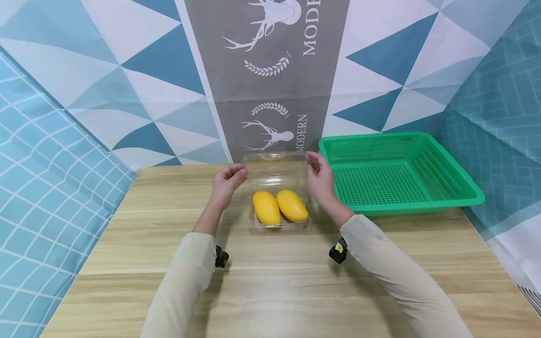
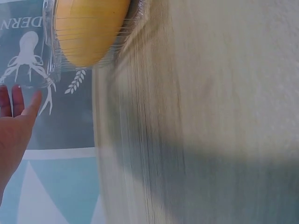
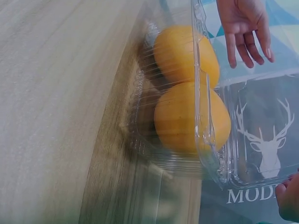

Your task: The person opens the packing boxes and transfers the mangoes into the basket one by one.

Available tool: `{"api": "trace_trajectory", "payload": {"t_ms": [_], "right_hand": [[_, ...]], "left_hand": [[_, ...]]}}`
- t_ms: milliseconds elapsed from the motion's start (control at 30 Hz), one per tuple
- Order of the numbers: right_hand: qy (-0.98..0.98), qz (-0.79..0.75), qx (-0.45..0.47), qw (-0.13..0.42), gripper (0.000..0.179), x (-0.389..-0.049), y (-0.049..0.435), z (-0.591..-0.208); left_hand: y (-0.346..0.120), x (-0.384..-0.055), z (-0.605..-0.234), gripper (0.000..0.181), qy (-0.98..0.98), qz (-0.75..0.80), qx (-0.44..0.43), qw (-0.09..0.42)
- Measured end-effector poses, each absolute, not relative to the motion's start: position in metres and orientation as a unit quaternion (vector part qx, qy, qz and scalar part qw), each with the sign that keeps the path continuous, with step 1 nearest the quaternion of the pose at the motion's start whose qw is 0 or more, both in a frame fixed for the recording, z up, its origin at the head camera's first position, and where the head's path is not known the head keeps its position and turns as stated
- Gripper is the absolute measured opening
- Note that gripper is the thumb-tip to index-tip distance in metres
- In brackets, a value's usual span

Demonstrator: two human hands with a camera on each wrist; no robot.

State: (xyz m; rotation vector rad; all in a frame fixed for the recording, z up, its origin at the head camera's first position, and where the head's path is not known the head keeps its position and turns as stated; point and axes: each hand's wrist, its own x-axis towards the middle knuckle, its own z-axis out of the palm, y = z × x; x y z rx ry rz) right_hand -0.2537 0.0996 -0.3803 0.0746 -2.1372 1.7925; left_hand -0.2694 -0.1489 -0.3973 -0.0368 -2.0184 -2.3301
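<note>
A clear plastic clamshell box sits on the table with its lid raised at the back. Two yellow mangoes lie side by side in its base. My left hand is by the lid's left edge, its fingers loosely extended in the left wrist view. At the lid's right edge is my right hand, fingertips right at the plastic. The right wrist view shows both mangoes through the ribbed wall, and only part of the right hand enters at the lower right.
To the right of the box stands a green plastic basket with a perforated floor, close beside my right hand. A patterned cloth hangs behind the wood-grain table. Tiled blue covering borders the left side.
</note>
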Motion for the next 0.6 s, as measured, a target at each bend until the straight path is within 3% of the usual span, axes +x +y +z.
{"api": "trace_trajectory", "payload": {"t_ms": [600], "right_hand": [[-0.766, 0.618, -0.017, 0.173, 0.032, -0.267, 0.092, -0.393]], "left_hand": [[-0.144, -0.28, -0.402, 0.034, -0.652, -0.757, 0.011, 0.05]]}}
